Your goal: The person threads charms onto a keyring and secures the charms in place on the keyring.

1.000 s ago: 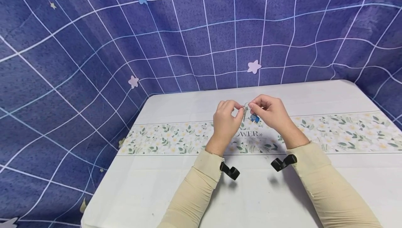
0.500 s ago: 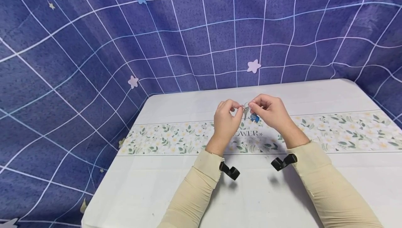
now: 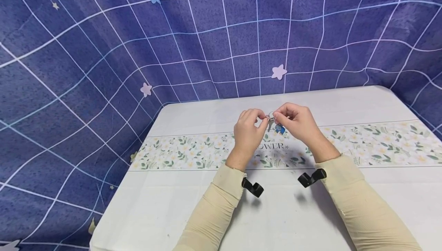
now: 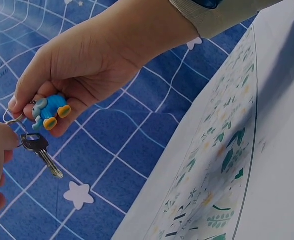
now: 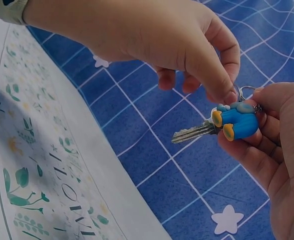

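Over the far part of the table, my left hand [image 3: 249,132] and right hand [image 3: 297,122] meet at a thin metal key ring [image 4: 14,120]. Thumb and forefinger of each hand pinch the ring from opposite sides. A silver key [image 5: 194,132] with a dark head hangs from it, close to the left fingertips. Beside it a small blue figure charm [image 4: 52,111] with yellow feet dangles on a short chain under the right fingers. In the right wrist view the charm [image 5: 239,122] overlaps the key's head. The fingertips hide part of the ring.
A white tablecloth [image 3: 165,205] with a flower-printed band [image 3: 186,152] covers the table beneath the hands. Blue grid-patterned curtain [image 3: 221,40] surrounds the back and left side. Black straps [image 3: 253,188] stick out from both sleeve cuffs.
Both hands stay almost in place, still pinching the key ring. The key and ring have shifted slightly between the fingertips, and a piece of metal now lies more level there.
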Tool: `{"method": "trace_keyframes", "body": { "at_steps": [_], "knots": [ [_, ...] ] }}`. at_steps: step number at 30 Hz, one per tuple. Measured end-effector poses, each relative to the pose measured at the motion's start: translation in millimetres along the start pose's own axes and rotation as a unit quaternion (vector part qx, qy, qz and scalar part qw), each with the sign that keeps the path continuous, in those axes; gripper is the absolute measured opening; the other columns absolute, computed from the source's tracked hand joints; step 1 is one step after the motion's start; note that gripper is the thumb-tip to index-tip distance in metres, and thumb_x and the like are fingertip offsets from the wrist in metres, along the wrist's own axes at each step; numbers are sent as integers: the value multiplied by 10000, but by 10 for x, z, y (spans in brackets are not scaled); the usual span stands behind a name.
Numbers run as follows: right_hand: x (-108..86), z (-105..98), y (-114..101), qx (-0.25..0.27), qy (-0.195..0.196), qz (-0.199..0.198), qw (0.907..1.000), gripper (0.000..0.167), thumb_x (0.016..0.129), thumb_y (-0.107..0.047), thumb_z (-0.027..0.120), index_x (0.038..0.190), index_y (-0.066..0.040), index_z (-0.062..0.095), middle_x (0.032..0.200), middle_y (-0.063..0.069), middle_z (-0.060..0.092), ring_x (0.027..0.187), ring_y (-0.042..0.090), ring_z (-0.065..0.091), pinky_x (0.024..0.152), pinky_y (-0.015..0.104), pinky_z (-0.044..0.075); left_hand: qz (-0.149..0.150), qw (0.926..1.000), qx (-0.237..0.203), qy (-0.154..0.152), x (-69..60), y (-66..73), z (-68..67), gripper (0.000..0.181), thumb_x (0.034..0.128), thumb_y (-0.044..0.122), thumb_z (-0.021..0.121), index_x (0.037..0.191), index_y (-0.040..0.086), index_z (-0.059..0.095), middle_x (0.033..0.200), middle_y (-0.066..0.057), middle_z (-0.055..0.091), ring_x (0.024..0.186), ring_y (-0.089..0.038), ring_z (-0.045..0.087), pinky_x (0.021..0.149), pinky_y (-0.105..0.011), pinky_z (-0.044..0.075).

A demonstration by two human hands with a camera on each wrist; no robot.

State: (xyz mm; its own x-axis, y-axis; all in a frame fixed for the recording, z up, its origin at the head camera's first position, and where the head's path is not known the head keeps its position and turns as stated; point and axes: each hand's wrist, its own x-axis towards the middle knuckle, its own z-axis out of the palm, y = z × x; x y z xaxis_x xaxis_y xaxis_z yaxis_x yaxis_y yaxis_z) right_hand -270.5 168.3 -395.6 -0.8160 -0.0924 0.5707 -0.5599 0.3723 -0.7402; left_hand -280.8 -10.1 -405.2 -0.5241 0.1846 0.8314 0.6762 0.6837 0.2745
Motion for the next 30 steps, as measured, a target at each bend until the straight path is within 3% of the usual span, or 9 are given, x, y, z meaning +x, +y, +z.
{"method": "trace_keyframes", "body": {
  "at_steps": [13,20,30],
  "knots": [
    [6,-2,-15,13,-2,24,10000,99,966,-79,683,887,-23,708,729,78,693,559,86,539,485,206,426,-696,9951,-701,70,-11,-5,29,125,883,137,755,840,101,643,741,-25,625,694,-164,564,594,-260,416],
    [5,-2,-12,37,-13,-3,10000,92,963,-66,682,887,-22,707,724,64,688,551,89,531,479,208,424,-809,9917,-1001,21,-21,-15,35,121,895,120,736,840,86,634,758,-88,655,674,-169,561,574,-231,409],
    [0,-5,-7,52,-56,43,10000,105,971,-80,676,891,-18,707,731,74,690,559,86,539,490,204,433,-1267,9795,-1560,-164,-8,-15,34,108,891,105,730,840,85,636,820,-30,705,702,-172,620,578,-200,450]
  ]
}}
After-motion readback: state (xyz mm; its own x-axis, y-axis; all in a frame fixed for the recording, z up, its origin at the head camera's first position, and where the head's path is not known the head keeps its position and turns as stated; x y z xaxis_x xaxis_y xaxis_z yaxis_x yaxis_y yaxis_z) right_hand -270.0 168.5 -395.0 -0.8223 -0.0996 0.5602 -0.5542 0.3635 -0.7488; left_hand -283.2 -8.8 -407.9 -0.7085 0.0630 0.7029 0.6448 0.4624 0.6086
